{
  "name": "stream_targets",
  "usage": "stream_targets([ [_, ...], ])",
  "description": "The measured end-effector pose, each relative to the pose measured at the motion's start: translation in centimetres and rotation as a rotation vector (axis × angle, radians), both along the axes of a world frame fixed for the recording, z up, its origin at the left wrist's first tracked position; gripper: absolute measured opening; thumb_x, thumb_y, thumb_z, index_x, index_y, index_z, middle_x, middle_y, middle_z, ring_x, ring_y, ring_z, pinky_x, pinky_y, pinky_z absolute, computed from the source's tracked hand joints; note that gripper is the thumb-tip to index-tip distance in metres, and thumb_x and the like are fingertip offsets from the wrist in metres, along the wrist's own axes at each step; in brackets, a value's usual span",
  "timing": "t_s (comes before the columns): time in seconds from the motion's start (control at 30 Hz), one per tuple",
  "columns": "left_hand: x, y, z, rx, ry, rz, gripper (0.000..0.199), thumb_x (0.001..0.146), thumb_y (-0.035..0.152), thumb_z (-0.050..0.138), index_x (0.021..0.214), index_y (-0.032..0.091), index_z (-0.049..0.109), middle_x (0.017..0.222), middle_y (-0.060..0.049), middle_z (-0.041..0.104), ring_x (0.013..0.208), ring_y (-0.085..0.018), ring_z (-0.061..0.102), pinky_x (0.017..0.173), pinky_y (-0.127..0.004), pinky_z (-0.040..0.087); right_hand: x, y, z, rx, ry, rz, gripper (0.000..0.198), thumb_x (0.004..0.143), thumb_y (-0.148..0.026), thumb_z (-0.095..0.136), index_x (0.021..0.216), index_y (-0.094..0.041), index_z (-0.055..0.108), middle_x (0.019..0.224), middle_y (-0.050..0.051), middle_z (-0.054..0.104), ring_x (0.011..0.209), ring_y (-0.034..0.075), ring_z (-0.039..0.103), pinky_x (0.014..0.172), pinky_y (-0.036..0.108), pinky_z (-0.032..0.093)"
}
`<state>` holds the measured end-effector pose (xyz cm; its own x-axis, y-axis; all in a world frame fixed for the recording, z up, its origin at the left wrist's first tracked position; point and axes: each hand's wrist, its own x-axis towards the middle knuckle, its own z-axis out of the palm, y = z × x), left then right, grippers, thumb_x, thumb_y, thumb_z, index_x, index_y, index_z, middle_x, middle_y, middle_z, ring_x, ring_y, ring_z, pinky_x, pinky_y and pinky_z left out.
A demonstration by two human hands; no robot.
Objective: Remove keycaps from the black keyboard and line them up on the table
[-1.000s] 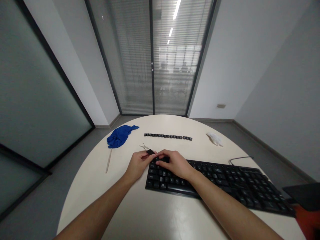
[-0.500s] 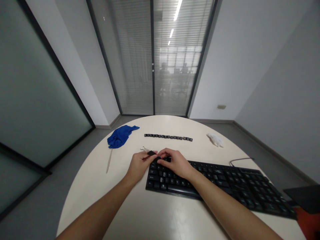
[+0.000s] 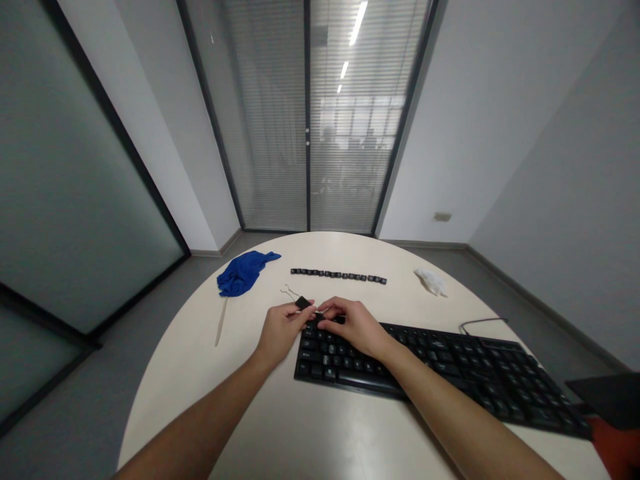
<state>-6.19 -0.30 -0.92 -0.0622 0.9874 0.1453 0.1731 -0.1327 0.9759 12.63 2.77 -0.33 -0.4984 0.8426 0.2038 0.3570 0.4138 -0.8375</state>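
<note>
Between the thumb and fingers of my left hand is a wire keycap puller, its black body uppermost and two thin wires sticking out to the far left. My right hand is pinched closed just beside it, over the upper left corner of the black keyboard. Its fingertips meet the puller's near end; a small dark piece shows there, too small to make out. Beyond both hands, a row of black keycaps lies across the white table.
A blue cloth lies at the far left, with a pale thin stick close below it. To the far right rests a crumpled white cloth or tissue. The keyboard's cable curls behind it on the round table.
The puller has turned slightly in my left hand, so its wires point more upward and spread clearer. My right hand stays pinched beside it. The view has shifted slightly.
</note>
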Motion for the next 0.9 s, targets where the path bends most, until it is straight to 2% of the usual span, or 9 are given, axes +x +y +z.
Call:
stream_targets([
  [0.07,-0.1,0.1,0.1,-0.059,-0.048,0.012,0.028,0.077,0.038,0.071,0.086,0.012,0.078,0.095,-0.010,0.078,0.078,-0.024,0.073,0.063,-0.029,0.057,0.1,0.1,0.0,-0.013,0.029,0.027,0.028,0.080,-0.033,0.073,0.105,-0.020,0.067,0.086,0.001,0.073,0.084,0.018,0.068,0.085,0.032,0.049],
  [0.2,-0.6,0.5,0.3,-0.064,-0.063,0.056,0.034,0.076,0.039,0.073,0.095,0.011,0.077,0.075,-0.009,0.077,0.067,-0.021,0.072,0.059,-0.027,0.053,0.1,0.1,0.0,0.006,0.042,0.031,0.027,0.082,-0.037,0.070,0.103,-0.021,0.070,0.091,0.003,0.073,0.089,0.019,0.067,0.085,0.032,0.049],
  [0.33,-1.4,1.2,0.1,-0.043,-0.106,0.091,0.037,0.075,0.039,0.074,0.097,0.010,0.075,0.083,-0.013,0.077,0.079,-0.024,0.073,0.058,-0.025,0.052,0.0,0.2,0.2,-0.013,0.077,0.031,0.024,0.083,-0.038,0.067,0.098,-0.020,0.070,0.090,0.003,0.073,0.087,0.019,0.067,0.085,0.033,0.050],
  [0.53,-2.2,1.3,-0.5,0.062,-0.043,-0.039,0.033,0.078,0.038,0.071,0.097,0.012,0.075,0.089,-0.011,0.077,0.083,-0.023,0.072,0.074,-0.029,0.054,0.0,0.6,0.2,-0.023,0.084,-0.038,0.023,0.088,-0.037,0.060,0.103,-0.019,0.065,0.094,0.004,0.073,0.089,0.019,0.067,0.083,0.033,0.050],
  [0.67,-2.6,1.1,-0.6,0.128,0.083,-0.130,0.029,0.082,0.035,0.068,0.100,0.012,0.073,0.088,-0.010,0.077,0.080,-0.022,0.071,0.075,-0.030,0.054,0.2,1.0,0.1,0.035,-0.005,-0.099,0.019,0.085,-0.033,0.062,0.098,-0.020,0.069,0.092,0.004,0.072,0.085,0.018,0.066,0.081,0.032,0.050],
  [0.8,-3.2,0.5,0.0,0.262,0.465,-0.144,0.022,0.085,0.034,0.064,0.091,0.016,0.075,0.075,-0.007,0.074,0.067,-0.019,0.066,0.065,-0.027,0.048,0.1,2.1,0.1,0.053,-0.127,-0.184,0.018,0.083,-0.030,0.062,0.094,-0.018,0.070,0.083,0.004,0.072,0.076,0.018,0.066,0.074,0.030,0.050],
  [0.9,-3.6,0.2,0.6,0.338,0.653,-0.193,0.021,0.087,0.032,0.060,0.089,0.018,0.075,0.077,-0.007,0.074,0.069,-0.019,0.066,0.067,-0.028,0.047,-0.6,3.5,0.1,0.051,-0.235,-0.190,0.016,0.081,-0.027,0.063,0.091,-0.017,0.071,0.080,0.003,0.072,0.073,0.017,0.065,0.069,0.027,0.049],
])
